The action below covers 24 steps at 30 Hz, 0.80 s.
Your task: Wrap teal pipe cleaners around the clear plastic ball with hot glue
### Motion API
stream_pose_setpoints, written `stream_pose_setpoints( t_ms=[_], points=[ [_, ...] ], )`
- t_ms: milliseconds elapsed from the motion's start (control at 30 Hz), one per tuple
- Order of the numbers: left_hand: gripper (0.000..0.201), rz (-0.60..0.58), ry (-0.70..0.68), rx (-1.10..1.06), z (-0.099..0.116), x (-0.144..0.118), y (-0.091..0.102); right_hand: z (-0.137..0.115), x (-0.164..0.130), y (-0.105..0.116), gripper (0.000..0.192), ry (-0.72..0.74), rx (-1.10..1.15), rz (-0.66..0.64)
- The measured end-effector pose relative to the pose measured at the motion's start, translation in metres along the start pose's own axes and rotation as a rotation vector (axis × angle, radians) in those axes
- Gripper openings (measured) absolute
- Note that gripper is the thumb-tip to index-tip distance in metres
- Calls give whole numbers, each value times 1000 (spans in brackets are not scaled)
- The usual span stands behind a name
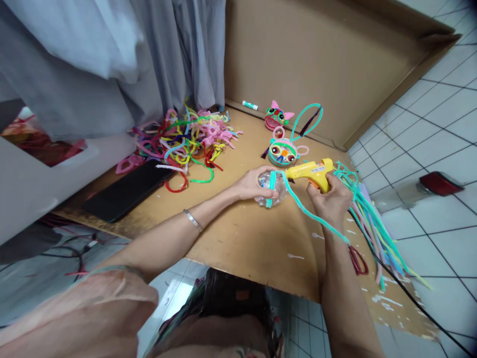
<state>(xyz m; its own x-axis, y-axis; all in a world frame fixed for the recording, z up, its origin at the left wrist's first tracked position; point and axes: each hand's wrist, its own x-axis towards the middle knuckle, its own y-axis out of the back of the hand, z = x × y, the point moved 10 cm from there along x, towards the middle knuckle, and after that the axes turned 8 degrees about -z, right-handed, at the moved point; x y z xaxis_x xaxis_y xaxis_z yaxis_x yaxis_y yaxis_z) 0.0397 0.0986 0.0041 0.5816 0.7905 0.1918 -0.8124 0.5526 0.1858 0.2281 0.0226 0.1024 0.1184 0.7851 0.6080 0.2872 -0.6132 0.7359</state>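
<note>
Two hands work at the near board edge: the right hand grips a yellow glue gun; the left hand closes around what seems a clear bottle wrapped with a teal pipe cleaner. Beyond sit finished figures.

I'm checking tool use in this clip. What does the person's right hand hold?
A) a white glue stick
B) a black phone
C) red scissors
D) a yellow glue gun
D: the right hand grips the yellow glue gun, nozzle pointing toward the clear round object in the left hand.
</note>
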Motion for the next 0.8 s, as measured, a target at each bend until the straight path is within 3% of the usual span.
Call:
stream_pose_setpoints(
  t_ms=[800],
  points=[
    [76, 8, -68, 50, 6, -1, -1, 0, 2, 2, 15, 45, 7, -7]
  ],
)
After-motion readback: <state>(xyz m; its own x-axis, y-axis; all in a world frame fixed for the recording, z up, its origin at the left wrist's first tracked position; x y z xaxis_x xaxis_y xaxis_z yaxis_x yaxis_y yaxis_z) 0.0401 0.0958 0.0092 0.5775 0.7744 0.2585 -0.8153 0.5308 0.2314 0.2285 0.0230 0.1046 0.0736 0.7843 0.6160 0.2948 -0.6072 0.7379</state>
